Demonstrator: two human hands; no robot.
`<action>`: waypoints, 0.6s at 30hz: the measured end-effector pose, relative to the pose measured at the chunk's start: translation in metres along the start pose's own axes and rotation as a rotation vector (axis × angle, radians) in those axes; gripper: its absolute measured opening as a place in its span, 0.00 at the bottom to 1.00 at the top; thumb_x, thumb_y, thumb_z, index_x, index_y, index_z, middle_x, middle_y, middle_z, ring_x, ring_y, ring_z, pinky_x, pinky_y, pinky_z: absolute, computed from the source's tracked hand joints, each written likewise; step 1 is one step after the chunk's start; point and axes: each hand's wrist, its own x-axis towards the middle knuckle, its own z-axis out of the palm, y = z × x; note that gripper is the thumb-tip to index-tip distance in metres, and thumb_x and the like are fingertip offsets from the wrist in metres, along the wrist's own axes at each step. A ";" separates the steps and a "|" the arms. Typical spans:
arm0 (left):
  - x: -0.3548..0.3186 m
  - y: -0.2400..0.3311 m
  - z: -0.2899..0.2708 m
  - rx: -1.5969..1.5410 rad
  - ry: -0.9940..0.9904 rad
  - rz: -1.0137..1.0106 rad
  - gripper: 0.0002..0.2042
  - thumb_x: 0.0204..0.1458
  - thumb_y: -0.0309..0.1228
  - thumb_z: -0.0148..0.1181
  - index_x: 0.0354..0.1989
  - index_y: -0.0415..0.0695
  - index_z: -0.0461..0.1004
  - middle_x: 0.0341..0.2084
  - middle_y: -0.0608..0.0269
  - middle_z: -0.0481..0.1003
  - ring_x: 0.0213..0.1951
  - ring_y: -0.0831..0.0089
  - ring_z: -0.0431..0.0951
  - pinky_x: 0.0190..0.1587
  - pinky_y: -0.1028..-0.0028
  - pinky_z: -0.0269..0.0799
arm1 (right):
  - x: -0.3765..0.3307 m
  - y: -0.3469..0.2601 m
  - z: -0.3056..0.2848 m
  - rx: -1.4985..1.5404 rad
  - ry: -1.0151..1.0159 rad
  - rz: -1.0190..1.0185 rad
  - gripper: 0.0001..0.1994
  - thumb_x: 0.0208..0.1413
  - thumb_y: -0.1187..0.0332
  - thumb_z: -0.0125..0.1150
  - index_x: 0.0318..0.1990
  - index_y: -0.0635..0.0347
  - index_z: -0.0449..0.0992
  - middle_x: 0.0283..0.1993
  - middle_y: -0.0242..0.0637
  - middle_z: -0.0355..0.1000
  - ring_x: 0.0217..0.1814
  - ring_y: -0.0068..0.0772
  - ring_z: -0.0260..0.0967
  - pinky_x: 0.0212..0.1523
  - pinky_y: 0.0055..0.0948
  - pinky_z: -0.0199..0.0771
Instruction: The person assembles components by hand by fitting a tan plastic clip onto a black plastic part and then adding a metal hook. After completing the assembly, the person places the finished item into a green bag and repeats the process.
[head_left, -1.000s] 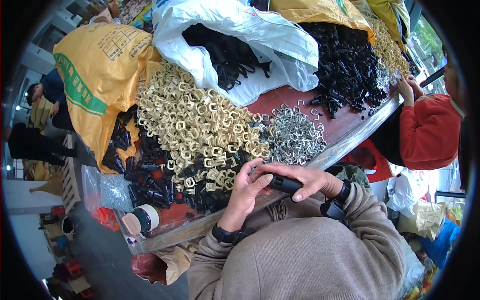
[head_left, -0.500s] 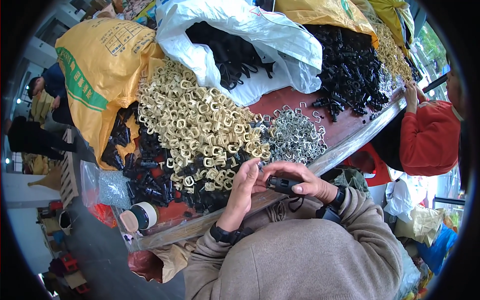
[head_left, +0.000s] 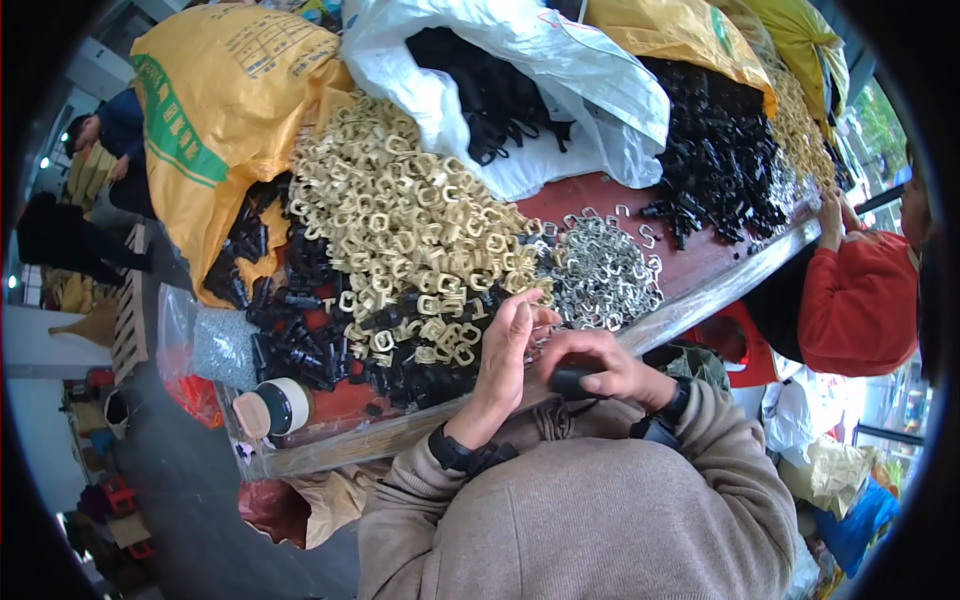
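In front of my body, at the table's near edge, my right hand (head_left: 608,368) is wrapped round a black plastic buckle-like part (head_left: 570,381). Only its dark rounded end shows below my fingers. Close beside it on the left, my left hand (head_left: 506,358) is raised, thumb up and fingers curled behind it. Whatever those fingers pinch is too small or hidden to name. Just beyond my hands lie a heap of cream square rings (head_left: 415,225) and a smaller pile of silver metal hooks (head_left: 603,272).
Black plastic parts (head_left: 300,345) lie at the left, beside a white-and-dark jar (head_left: 285,406) and a bag of small clear pieces (head_left: 224,347). Behind stand a yellow sack (head_left: 225,90) and an open white sack (head_left: 610,95). A person in red (head_left: 858,300) works at the right.
My right hand has turned the black part, so less of it shows. My left fingers have lifted away from its end. The whole view has shifted slightly.
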 end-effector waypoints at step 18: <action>-0.023 0.064 -0.121 1.481 0.436 0.505 0.15 0.41 0.28 0.55 0.38 0.37 0.66 0.30 0.53 0.68 0.27 0.63 0.70 0.29 0.73 0.66 | -0.327 0.093 -0.034 -1.126 0.479 1.055 0.15 0.38 0.61 0.55 0.28 0.65 0.70 0.22 0.41 0.67 0.28 0.32 0.67 0.28 0.28 0.65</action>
